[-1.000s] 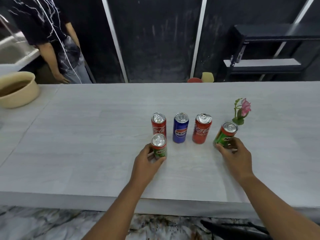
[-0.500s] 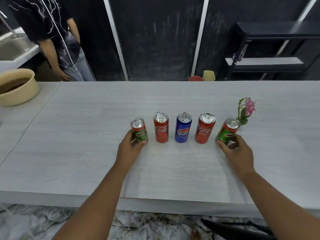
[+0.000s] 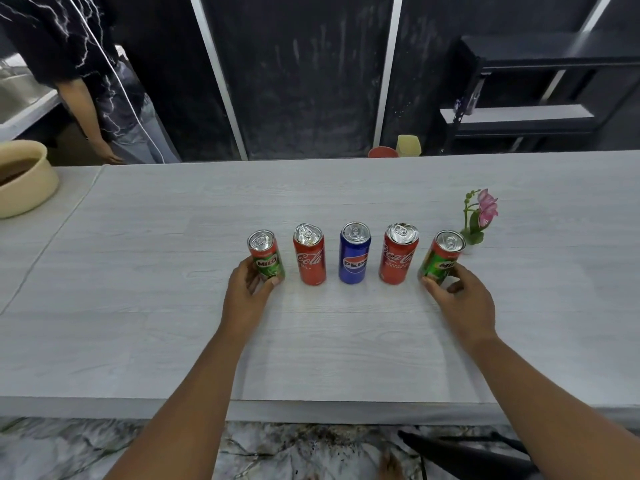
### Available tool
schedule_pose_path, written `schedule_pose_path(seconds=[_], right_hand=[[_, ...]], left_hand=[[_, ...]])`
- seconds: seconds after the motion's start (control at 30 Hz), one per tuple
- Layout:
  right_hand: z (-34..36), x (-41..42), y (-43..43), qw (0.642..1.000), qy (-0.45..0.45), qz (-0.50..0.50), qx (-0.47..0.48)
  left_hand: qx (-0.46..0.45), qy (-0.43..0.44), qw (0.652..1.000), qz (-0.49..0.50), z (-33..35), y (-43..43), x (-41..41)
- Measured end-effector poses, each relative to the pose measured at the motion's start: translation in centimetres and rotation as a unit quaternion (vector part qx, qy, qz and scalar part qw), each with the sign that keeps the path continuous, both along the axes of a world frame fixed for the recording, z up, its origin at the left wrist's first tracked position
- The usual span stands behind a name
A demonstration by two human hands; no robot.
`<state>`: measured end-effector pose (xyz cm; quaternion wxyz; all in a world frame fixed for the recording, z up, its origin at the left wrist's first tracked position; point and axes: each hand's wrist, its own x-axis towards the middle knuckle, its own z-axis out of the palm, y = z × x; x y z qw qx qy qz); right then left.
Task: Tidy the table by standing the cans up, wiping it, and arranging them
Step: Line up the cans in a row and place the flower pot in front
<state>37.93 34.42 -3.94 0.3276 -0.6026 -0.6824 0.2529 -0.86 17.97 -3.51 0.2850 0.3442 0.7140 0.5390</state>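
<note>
Several cans stand upright in one row across the grey table. From left to right they are a green Milo can, a red Coca-Cola can, a blue Pepsi can, a second red Coca-Cola can and a second green Milo can. My left hand wraps the lower part of the left Milo can. Around the base of the right Milo can, my right hand has its fingers closed.
A small pink flower in a pot stands just behind the right Milo can. A beige basin sits at the table's far left. A person stands beyond the far left edge. Dark shelves are at the back right.
My left hand carried the left Milo can from in front of the row to the row's left end and set it in line. My right hand stayed on the right Milo can.
</note>
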Motion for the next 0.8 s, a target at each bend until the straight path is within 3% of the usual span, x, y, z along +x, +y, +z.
schedule_pose_path(seconds=[0.8], right_hand=[[-0.71,-0.07,0.19,1.000,-0.017,0.002,0.016]], left_hand=[[-0.029,0.049,0.998,0.013,-0.27,-0.18,0.70]])
